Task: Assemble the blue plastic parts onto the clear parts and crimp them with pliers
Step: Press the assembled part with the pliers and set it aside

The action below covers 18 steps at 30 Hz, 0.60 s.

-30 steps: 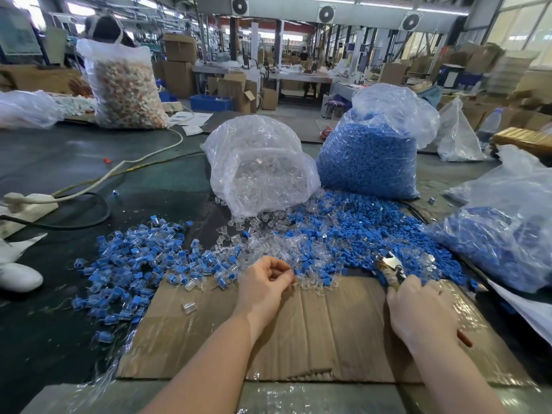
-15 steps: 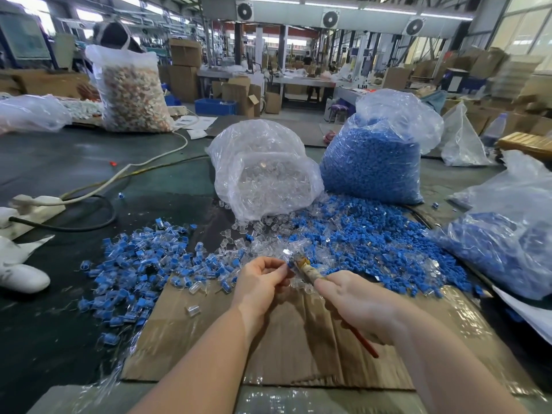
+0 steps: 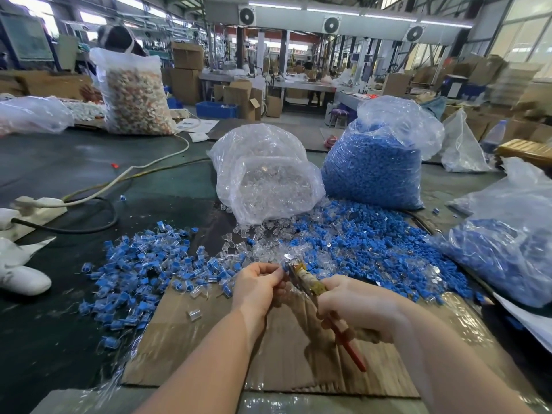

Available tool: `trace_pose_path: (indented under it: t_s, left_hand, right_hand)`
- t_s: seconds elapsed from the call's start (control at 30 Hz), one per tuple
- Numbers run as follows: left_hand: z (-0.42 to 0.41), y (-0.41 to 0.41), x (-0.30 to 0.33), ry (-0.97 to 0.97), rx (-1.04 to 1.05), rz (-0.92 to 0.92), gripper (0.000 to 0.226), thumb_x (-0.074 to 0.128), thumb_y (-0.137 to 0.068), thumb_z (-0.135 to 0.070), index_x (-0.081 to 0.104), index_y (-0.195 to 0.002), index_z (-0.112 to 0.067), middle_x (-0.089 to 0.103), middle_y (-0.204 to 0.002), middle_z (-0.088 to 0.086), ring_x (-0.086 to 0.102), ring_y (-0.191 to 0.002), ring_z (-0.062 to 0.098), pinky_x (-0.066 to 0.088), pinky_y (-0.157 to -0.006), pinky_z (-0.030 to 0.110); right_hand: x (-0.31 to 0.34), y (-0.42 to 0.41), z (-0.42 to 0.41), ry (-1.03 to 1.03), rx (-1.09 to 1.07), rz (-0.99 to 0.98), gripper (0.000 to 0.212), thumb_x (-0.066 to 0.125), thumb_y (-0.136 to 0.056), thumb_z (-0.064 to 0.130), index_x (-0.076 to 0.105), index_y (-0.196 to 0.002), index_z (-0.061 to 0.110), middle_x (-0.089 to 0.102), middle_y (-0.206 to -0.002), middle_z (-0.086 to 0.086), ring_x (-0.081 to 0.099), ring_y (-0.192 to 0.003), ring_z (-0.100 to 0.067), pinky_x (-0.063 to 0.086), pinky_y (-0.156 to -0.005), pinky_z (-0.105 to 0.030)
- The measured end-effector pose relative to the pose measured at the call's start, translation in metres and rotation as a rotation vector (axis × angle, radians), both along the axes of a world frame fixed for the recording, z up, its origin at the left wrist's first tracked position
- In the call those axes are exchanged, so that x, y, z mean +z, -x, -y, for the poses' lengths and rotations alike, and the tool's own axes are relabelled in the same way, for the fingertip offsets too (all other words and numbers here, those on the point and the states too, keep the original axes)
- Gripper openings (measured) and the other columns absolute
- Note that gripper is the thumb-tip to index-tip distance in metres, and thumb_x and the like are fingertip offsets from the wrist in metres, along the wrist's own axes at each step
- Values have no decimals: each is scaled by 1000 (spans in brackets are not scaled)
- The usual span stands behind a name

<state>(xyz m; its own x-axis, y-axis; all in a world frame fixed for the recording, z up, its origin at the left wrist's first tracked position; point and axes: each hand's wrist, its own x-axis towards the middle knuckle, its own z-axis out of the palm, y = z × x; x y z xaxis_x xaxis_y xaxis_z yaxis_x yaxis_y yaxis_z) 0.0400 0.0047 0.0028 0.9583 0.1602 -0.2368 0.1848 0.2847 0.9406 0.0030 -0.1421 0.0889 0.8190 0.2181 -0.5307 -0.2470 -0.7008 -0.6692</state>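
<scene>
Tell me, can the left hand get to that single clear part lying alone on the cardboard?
Probably yes. The lone clear part lies on bare cardboard just left of the left hand, with nothing between. But its fingers are pinching a piece at the pliers, so it must let go first.

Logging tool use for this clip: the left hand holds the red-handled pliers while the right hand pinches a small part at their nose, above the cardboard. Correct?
Not quite: the hands are swapped. In the head view the right hand grips the red-handled pliers, and the left hand pinches the small part at their nose, above the cardboard.
</scene>
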Motion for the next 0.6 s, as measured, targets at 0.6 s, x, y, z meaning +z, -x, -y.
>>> trace_pose_path:
  t_s: [0.6]
  left_hand:
    - [2,5,2,-117,-15,10,4,62,-85,-2,63,-86,-6,65,-68,8,64,-54,12,51,-52,23]
  right_hand:
    - [-6,2,-3,210,118,159,13,43,-88,11,41,-77,18,49,-69,1,43,-52,-9,32,-44,-20]
